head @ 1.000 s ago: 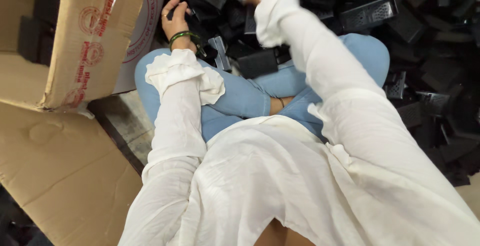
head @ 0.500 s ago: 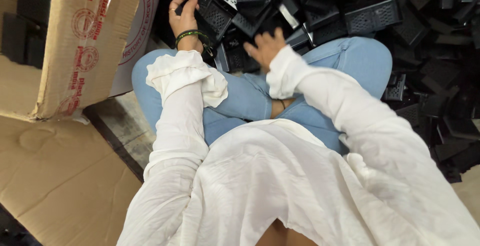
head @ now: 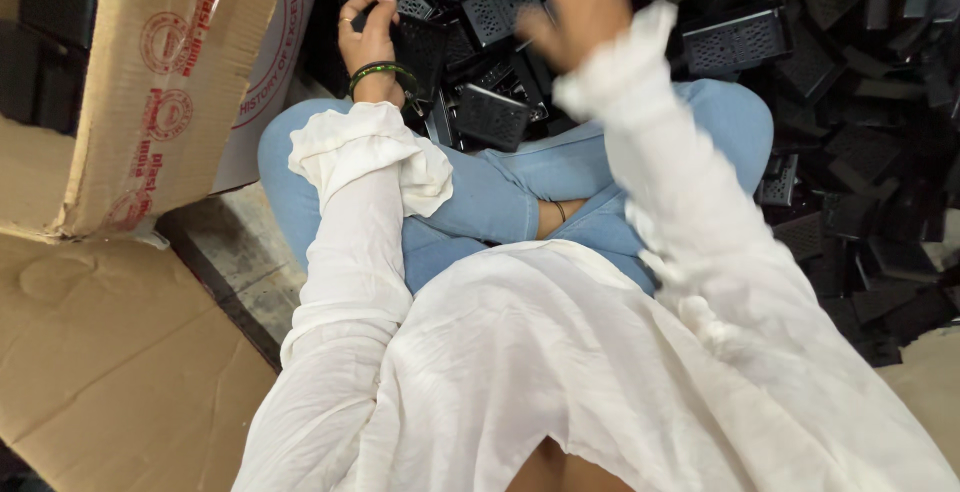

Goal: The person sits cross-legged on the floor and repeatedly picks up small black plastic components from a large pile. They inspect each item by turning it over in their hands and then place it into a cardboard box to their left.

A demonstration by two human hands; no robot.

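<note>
The left hand (head: pixel 368 34) grips a black perforated plastic grille piece (head: pixel 412 44); the right hand (head: pixel 575 7), blurred, seems spread open and empty above the pile.

The left hand (head: pixel 368 34) grips a black perforated part (head: pixel 410 42) on the pile (head: pixel 850 102); the blurred right hand (head: pixel 575 7) hovers above.
</note>
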